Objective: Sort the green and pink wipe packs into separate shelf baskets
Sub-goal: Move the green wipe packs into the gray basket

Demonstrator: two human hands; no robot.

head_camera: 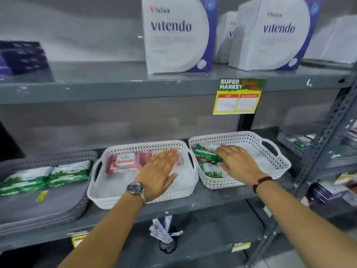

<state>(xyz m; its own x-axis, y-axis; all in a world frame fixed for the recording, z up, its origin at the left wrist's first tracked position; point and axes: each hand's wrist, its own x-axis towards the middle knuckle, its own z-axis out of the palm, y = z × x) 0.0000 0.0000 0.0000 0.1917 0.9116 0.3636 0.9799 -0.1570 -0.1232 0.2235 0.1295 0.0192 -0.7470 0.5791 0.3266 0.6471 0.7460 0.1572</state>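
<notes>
Upper shelf: two white "vitendo" boxes [176,33], dark packs [23,57] at left.
Shelf edge: yellow "Super Market" price tag [238,96].

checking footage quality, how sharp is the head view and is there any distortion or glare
Head view: soft all over with motion blur, worst on the green packs in the grey tray at left; both hands, left and right, are fairly clear; wide-angle bending shows at the upright post on the right; lighting is even, no strong glare.

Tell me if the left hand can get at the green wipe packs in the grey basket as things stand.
Probably yes: the left hand lies flat and empty over the pink packs, and the green wipe packs lie uncovered in the open-topped grey basket beside it.
</notes>
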